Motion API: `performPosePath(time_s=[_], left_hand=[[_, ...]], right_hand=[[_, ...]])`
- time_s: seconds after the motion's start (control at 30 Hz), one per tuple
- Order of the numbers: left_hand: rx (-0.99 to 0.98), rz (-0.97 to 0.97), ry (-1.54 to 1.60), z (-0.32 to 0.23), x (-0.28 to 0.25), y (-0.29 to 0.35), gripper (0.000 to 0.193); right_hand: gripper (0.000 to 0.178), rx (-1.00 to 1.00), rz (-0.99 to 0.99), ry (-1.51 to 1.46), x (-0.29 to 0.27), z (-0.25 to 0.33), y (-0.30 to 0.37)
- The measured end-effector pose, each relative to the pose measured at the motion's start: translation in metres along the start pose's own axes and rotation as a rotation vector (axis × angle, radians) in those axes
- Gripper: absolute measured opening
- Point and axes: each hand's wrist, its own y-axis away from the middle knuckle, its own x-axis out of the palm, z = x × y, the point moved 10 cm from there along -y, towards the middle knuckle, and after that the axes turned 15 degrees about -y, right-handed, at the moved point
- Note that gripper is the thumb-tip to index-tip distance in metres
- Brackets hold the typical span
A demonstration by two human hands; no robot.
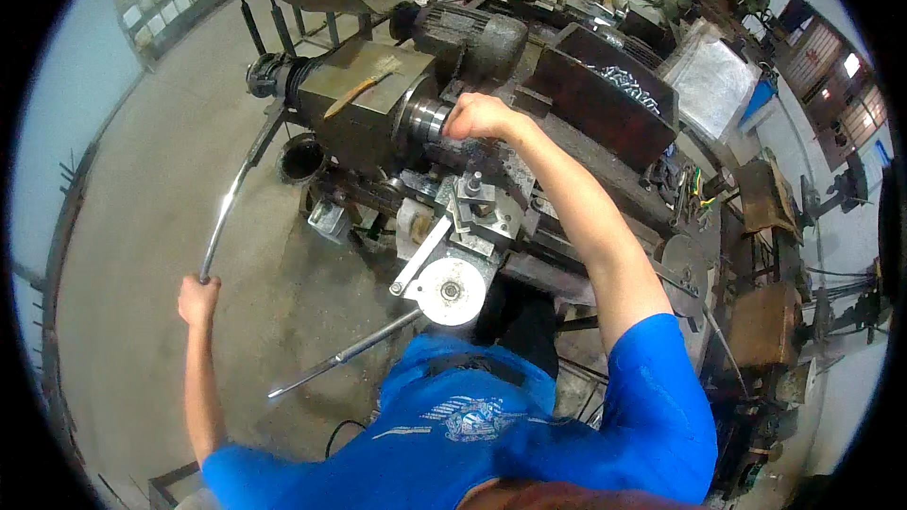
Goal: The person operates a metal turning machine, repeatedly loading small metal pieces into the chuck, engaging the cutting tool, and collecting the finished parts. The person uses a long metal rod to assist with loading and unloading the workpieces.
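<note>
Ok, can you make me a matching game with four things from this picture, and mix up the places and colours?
Things:
1. left hand
2. right hand
3. round disc
4. open box

Places and colours:
A. white
B. at the shiny metal ring
C. dark, with small shiny metal pieces inside
D. closed around the end of a long metal bar

Right pairs: 1-D, 2-B, 3-A, 4-C
</note>
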Motion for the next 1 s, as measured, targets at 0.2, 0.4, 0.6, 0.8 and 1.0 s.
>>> performPosePath(time_s=[0.2,0.4,0.6,0.8,1.0], left_hand=[[0.101,-0.053,0.029,-0.025,0.008,0.041,0.023],[0.058,-0.053,0.069,-0.030,-0.003,0.045,0.023],[0.145,0.009,0.099,-0.032,0.012,0.025,0.024],[0.813,-0.460,0.418,-0.158,-0.123,0.103,0.034],[1.160,-0.048,1.020,-0.322,-0.190,0.194,0.041]], right_hand=[[0.037,0.048,0.014,0.068,0.004,-0.007,-0.006],[0.030,-0.005,0.035,0.195,0.004,-0.011,-0.011],[0.029,-0.341,-0.026,0.254,0.003,0.013,0.003],[0.040,-0.734,-0.160,-0.178,-0.014,0.060,0.104],[0.056,-0.839,-0.128,-0.527,-0.015,0.069,0.170]])
